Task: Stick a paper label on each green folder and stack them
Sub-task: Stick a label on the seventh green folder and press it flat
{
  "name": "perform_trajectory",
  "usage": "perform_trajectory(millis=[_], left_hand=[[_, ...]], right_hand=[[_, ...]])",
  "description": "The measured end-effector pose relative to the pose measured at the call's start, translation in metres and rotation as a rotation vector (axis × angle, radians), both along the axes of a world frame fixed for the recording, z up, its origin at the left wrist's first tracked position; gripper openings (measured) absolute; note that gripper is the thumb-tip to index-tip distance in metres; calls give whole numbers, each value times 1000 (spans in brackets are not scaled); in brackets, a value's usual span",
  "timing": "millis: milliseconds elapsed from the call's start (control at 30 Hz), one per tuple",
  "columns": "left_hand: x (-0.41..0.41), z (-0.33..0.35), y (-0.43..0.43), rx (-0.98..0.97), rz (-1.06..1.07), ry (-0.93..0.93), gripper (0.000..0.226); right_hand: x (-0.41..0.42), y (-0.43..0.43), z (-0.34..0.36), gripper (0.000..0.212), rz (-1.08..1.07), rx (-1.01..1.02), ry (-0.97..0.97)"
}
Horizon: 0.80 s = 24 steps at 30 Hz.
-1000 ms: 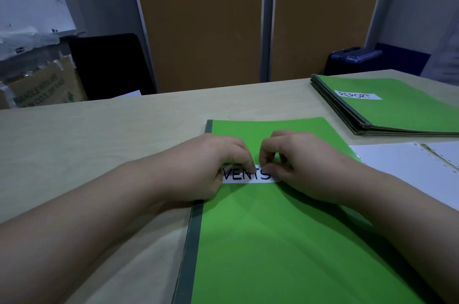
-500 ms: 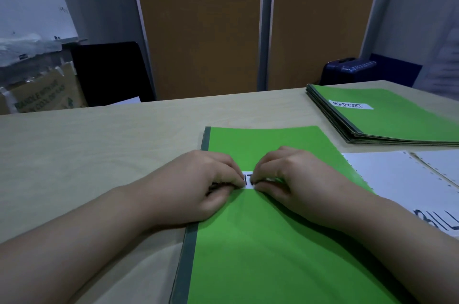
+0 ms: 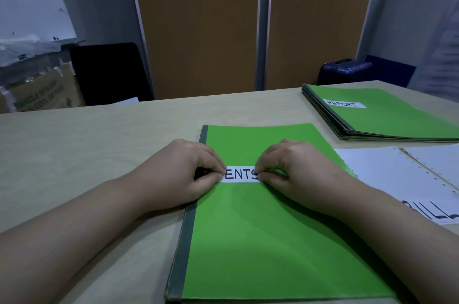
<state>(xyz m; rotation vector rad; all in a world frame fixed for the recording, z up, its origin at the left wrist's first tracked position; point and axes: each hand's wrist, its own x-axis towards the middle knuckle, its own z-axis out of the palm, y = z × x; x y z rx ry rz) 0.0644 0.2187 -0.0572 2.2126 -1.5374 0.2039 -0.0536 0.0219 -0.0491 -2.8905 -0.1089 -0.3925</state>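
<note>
Item 1. Green folder (image 3: 268,241), lower centre of the frame, lying flat on the table (image 3: 87,154), dark spine to the left. Status: labelling in hand.

Item 2. Paper label (image 3: 241,175), white strip across the upper part of that folder; the letters "ENTS" show between the two hands (its ends are covered by fingers). Whether it is fully stuck down cannot be told.

Item 3. Left hand (image 3: 188,177), curled, fingertips pinched down on the label's left end.

Item 4. Right hand (image 3: 295,174), likewise curled, fingertips pressing the label's right end. Both hands appear to be smoothing or seating the strip rather than lifting anything.

Item 5. Stack of green folders (image 3: 387,117), upper right of the frame, well apart from the working folder; the top one bears a label reading "REPORT" (image 3: 344,103). Status: done and stacked, by the look of it.

Item 6. White sheets (image 3: 397,179), right edge of the frame, just beside the working folder, one showing part of large dark lettering (probably further label stock).

Remaining, as judged: finish pressing this label, move the folder onto the stack, then any folders not in view.
</note>
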Motion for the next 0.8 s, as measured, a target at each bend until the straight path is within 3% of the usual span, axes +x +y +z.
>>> perform_trajectory(millis=[200,433,533,800], left_hand=[[1,3,18,81,-44,-27,29],[-6,4,20,124,-37,-182,39],[-5,3,19,107,-22,-137,45],[3,4,26,111,56,-222,56]], right_hand=[[-12,-11,-1,18,16,30,26],[-14,-5,-3,35,42,-45,35],[-10,2,-6,46,40,-71,53],[-16,-20,0,44,-80,37,54]])
